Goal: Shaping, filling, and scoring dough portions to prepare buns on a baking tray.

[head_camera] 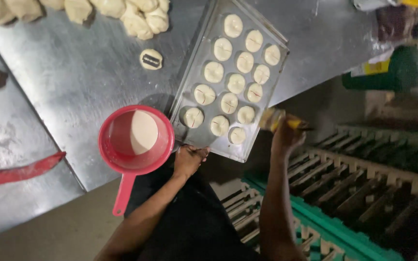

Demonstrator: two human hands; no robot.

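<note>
The tray of soft dough rounds, overhanging the table edge, is gripped at its near rim by the left hand; the right hand clasps a brush; judged stiff, light, best held by rims.

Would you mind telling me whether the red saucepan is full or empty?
Partly full: pale liquid covers part of the red saucepan bottom, with bare red wall above it.
</note>
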